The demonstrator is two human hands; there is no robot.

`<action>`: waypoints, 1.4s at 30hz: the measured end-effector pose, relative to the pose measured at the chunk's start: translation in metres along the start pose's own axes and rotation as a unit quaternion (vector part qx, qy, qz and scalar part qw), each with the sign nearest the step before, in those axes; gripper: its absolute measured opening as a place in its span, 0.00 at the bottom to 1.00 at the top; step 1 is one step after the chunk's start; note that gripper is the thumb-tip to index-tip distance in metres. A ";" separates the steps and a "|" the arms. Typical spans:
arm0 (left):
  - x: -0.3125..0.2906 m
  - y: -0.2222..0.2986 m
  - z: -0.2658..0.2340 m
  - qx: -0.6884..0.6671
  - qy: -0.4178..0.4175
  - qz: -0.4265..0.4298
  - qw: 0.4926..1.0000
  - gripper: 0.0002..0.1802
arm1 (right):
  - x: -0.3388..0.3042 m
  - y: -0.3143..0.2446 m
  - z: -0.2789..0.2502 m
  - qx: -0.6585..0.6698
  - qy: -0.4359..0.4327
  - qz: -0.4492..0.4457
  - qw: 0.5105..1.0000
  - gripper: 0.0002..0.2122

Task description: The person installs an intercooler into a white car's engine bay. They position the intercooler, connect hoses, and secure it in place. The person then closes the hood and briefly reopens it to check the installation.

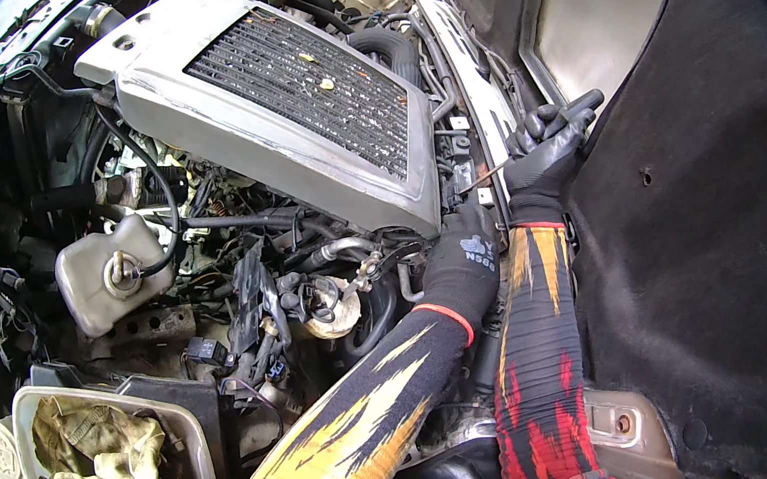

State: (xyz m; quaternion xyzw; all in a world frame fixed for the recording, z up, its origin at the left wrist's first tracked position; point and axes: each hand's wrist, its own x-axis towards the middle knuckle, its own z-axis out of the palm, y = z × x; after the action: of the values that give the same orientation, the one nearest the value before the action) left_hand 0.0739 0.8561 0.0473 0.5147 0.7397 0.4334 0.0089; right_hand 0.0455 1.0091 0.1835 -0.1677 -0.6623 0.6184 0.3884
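My right hand (541,160), in a black glove, is closed round the black handle of a screwdriver (579,109). Its thin shaft slants down to the left, the tip near small fittings (465,175) along the edge of the engine bay. Beside it, my left hand (470,260) is at the near corner of a silver intercooler (289,159), also gloved in black. The fingers of that hand are mostly hidden from view. Patterned sleeves in black, orange and red cover both forearms.
A whitish reservoir bottle (111,275) stands at the left among hoses and wires. Lower left, a cloth (103,474) lies in a pale plastic container (200,463). Dark lining (704,216) rises along the right. A round pale cap (332,309) sits near my left forearm.
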 end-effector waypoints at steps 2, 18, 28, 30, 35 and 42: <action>0.000 -0.001 -0.002 -0.010 0.006 -0.005 1.000 0.26 | -0.003 0.002 0.006 -0.003 0.009 -0.002 1.000 0.30; 0.007 0.010 -0.021 -0.006 -0.030 -0.065 0.997 0.28 | -0.021 0.005 0.035 -0.098 0.101 -0.097 0.985 0.33; 0.010 0.004 -0.036 -0.057 -0.108 -0.053 0.991 0.26 | -0.012 -0.001 0.047 -0.067 0.050 -0.045 0.995 0.34; 0.009 0.004 -0.037 -0.053 -0.080 -0.063 0.993 0.26 | -0.006 -0.001 0.047 -0.068 0.057 -0.030 0.996 0.34; 0.004 0.004 -0.025 0.024 -0.029 -0.039 0.999 0.24 | -0.018 0.003 0.055 -0.104 0.127 -0.071 0.984 0.34; 0.008 0.000 0.006 0.046 -0.005 -0.003 0.999 0.27 | -0.044 0.019 0.067 -0.197 0.172 -0.266 0.928 0.37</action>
State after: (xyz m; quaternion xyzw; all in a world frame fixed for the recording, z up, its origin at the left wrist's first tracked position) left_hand 0.0731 0.8663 0.0471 0.5140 0.7605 0.3967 -0.0098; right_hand 0.0206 0.9353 0.1564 -0.1626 -0.7140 0.3113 0.6057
